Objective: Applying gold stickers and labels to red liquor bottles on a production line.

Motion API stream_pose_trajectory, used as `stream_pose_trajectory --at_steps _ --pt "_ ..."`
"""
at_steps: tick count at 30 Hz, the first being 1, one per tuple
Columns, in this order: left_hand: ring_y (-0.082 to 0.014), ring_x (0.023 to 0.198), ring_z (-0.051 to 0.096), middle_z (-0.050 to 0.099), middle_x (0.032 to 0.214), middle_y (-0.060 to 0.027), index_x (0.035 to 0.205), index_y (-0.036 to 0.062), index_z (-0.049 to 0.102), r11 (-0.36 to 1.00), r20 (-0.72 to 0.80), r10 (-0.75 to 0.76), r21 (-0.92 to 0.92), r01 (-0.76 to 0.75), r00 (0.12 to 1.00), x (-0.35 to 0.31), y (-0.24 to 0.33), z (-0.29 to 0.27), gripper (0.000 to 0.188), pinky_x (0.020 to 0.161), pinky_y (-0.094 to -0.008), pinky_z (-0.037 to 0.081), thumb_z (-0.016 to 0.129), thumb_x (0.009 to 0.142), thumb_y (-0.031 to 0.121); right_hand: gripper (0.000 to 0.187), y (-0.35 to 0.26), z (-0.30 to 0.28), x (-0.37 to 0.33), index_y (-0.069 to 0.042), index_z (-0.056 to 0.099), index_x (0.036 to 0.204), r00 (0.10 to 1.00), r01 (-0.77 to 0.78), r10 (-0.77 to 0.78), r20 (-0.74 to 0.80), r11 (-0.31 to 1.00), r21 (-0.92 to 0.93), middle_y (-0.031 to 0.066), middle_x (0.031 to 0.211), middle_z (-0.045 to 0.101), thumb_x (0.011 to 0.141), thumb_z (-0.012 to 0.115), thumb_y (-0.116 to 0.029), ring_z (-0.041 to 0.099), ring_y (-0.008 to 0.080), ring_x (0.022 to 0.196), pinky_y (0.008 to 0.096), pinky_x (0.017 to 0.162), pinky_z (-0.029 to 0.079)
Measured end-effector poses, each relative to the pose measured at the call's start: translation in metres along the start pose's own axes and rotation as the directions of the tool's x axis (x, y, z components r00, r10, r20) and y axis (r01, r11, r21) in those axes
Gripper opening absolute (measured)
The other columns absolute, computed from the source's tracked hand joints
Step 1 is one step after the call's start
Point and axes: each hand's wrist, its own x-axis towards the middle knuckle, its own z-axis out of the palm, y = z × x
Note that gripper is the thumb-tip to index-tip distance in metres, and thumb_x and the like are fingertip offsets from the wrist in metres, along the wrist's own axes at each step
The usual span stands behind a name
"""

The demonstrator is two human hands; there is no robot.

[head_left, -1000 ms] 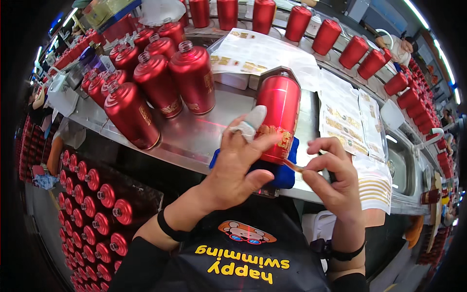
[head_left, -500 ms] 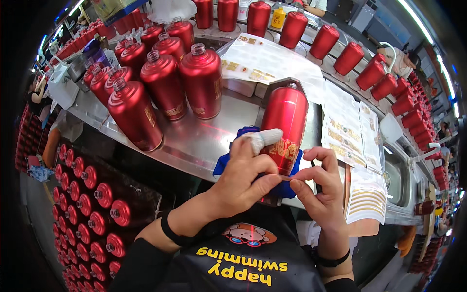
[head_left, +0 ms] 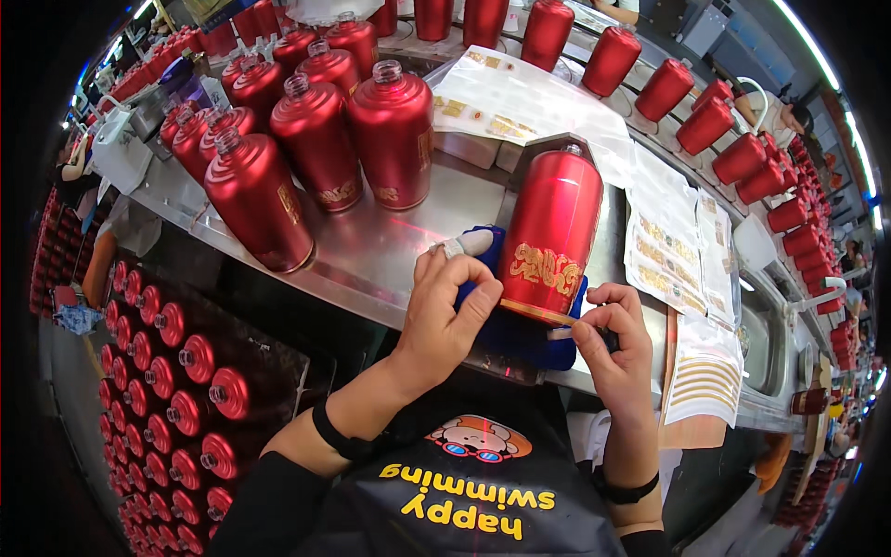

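A red bottle (head_left: 552,218) with a gold dragon-like motif lies tilted in a dark holder, its neck pointing away from me. A thin gold strip (head_left: 536,313) runs along its base edge. My right hand (head_left: 613,343) pinches the strip's right end between thumb and forefinger; a small pale piece shows under those fingertips. At the bottle's lower left edge is my left hand (head_left: 445,311), thumb and forefinger drawn together; whatever lies between them is hidden. One of its fingers wears a white cover (head_left: 475,243). Blue cloth (head_left: 520,343) is bunched under the bottle's base.
Several red bottles (head_left: 311,139) stand on the metal table at left. Sheets of gold decals (head_left: 664,251) lie at right, near a sheet of curved gold strips (head_left: 703,379) and a sink (head_left: 766,343). More bottles (head_left: 664,90) line a conveyor behind. Crated bottles (head_left: 181,408) sit lower left.
The strip, earlier held between both hands in front of the base, now lies along the bottle's lower edge. My left hand has moved left, off the bottle's front. The view has shifted slightly.
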Motion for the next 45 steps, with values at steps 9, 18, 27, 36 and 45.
stream_pose_trajectory --at_steps 9,18,27,36,45 --pt "-0.0250 0.107 0.046 0.049 0.110 -0.0129 0.114 0.0023 0.049 1.000 0.007 -0.022 0.008 0.022 1.000 -0.001 0.005 0.011 0.040 0.097 -0.0351 0.035 0.066 0.091 0.031 0.007 0.008 -0.003 -0.006 -0.001 0.063 0.084 0.999 -0.039 0.040 -0.004 0.997 0.061 0.0086 0.107 0.051 0.085 0.068 -0.006 0.052 0.0122 0.088 0.0228 0.069 0.044" --pt "-0.0243 0.105 0.045 0.047 0.110 -0.0128 0.117 0.0016 0.046 0.996 0.011 0.033 0.085 -0.033 0.999 0.001 0.010 0.015 0.044 0.096 -0.0347 0.035 0.066 0.091 0.031 0.006 0.012 -0.006 -0.009 -0.001 0.063 0.084 0.996 -0.091 0.092 0.002 0.990 0.107 0.0078 0.106 0.050 0.086 0.067 -0.005 0.051 0.0091 0.083 0.0208 0.066 0.043" --pt "-0.0333 0.103 0.046 0.051 0.108 -0.0169 0.115 0.0003 0.046 1.000 -0.022 0.007 0.008 -0.007 1.000 0.003 0.011 0.018 0.047 0.094 -0.0434 0.035 0.070 0.086 0.029 0.007 0.016 -0.005 -0.010 -0.001 0.062 0.083 0.996 -0.087 0.087 0.001 0.987 0.136 0.0075 0.106 0.050 0.086 0.067 -0.005 0.051 0.0082 0.082 0.0200 0.064 0.043" --pt "-0.0332 0.103 0.046 0.051 0.110 -0.0179 0.116 -0.0003 0.046 1.000 -0.011 0.006 0.019 -0.006 1.000 0.003 0.011 0.016 0.046 0.094 -0.0427 0.036 0.069 0.088 0.028 0.008 0.020 -0.005 -0.011 -0.001 0.062 0.083 0.997 -0.074 0.076 -0.009 0.988 0.135 0.0094 0.106 0.052 0.085 0.068 -0.007 0.051 0.0140 0.095 0.0244 0.078 0.042" --pt "-0.0317 0.105 0.046 0.053 0.120 -0.0179 0.117 -0.0018 0.047 0.999 0.010 -0.002 -0.047 0.002 1.000 0.000 0.006 0.013 0.038 0.097 -0.0396 0.036 0.061 0.094 0.025 0.008 0.018 -0.002 -0.011 -0.002 0.062 0.083 0.996 -0.085 0.086 0.003 0.983 0.161 0.0088 0.107 0.052 0.085 0.067 -0.008 0.051 0.0139 0.094 0.0247 0.078 0.042"
